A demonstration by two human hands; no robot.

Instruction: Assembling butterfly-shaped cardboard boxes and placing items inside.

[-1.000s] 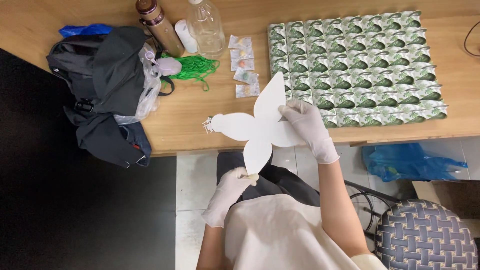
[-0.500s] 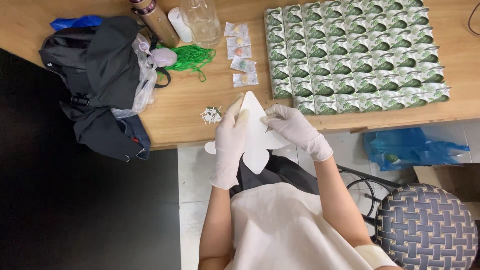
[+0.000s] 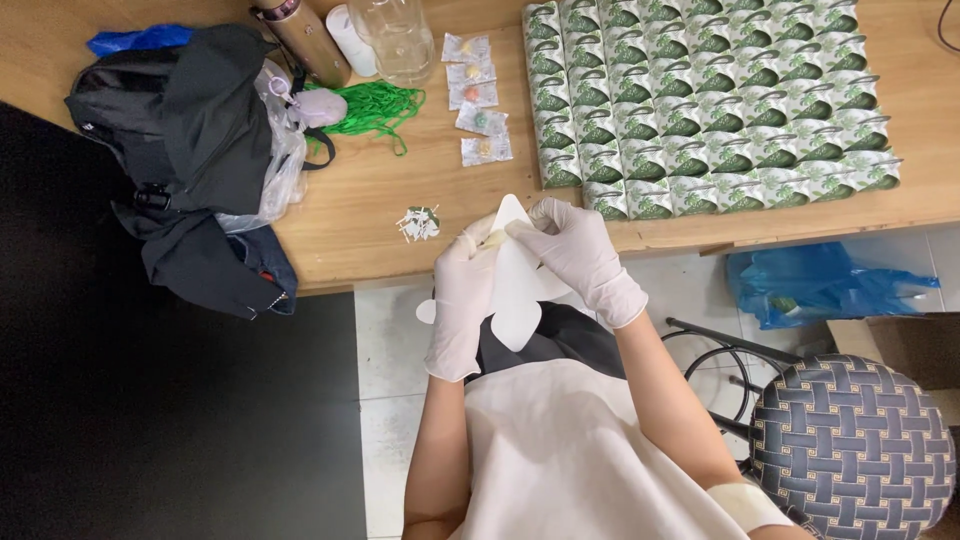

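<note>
Both my hands wear white gloves and hold a white die-cut paper sheet (image 3: 517, 290) with rounded lobes, folded upward over my lap at the table's front edge. My left hand (image 3: 463, 300) grips its left side, fingers pointing up. My right hand (image 3: 580, 252) pinches the top of the sheet from the right. Several green-and-white leaf-patterned folded boxes (image 3: 700, 100) lie in tight rows on the wooden table (image 3: 360, 220), just beyond my right hand.
A small pile of white scraps (image 3: 418, 223) lies left of my hands. Farther back are small sachets (image 3: 475, 100), green cord (image 3: 375, 105), a clear jar (image 3: 398, 38), a brown bottle (image 3: 300, 40), and a black bag (image 3: 190, 150). A woven stool (image 3: 850, 450) and blue plastic bag (image 3: 820, 285) are at right.
The flat, spread sheet has been folded up. My left hand rose from the sheet's lower lobe to its left side, and both hands now meet at its top.
</note>
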